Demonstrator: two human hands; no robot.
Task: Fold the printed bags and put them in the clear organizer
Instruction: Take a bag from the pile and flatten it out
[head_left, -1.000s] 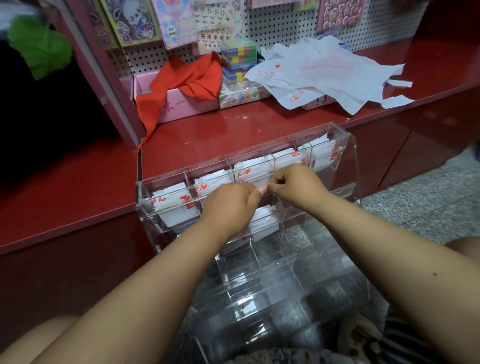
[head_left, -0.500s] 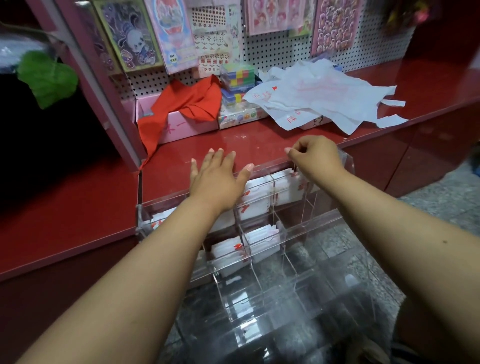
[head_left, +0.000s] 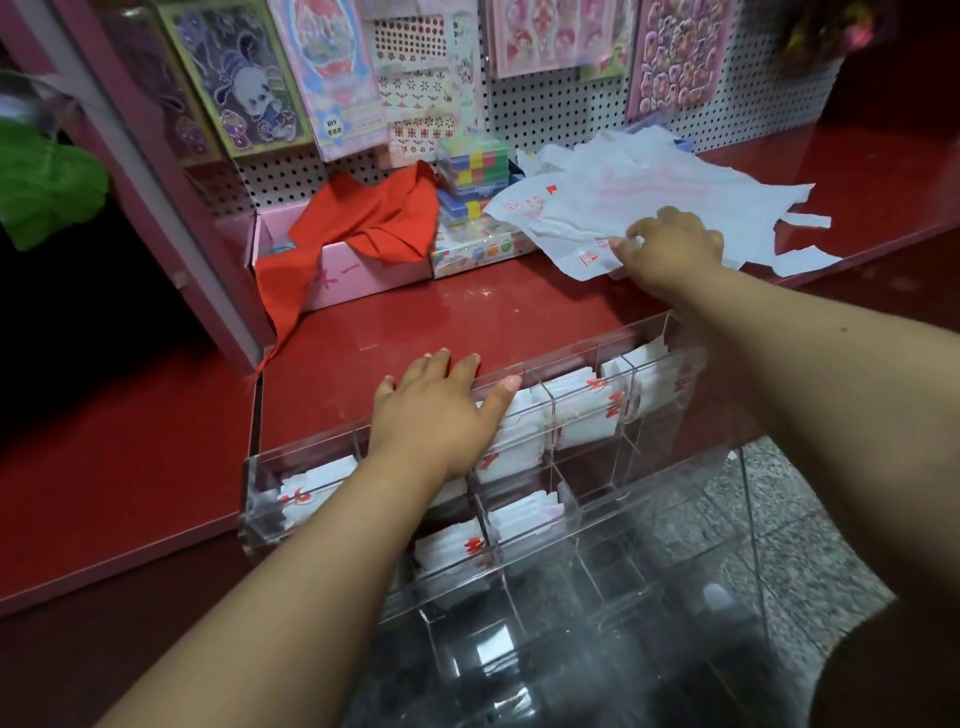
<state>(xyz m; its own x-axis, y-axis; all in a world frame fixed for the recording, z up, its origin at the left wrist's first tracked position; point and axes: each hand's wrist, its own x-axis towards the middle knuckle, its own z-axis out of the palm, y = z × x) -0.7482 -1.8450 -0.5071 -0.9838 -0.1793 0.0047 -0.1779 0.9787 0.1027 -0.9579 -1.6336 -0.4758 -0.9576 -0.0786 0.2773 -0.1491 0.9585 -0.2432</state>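
Resting flat with fingers spread, the left hand lies on the back top edge of the clear acrylic compartmented organizer, holding nothing. Beyond the organizer, the right hand has its fingers curled on the near edge of the loose pile of white plastic bags with red print (the grip looks like a pinch). Folded white printed bags fill the organizer's upper compartments. Behind the organizer lies a red cloth.
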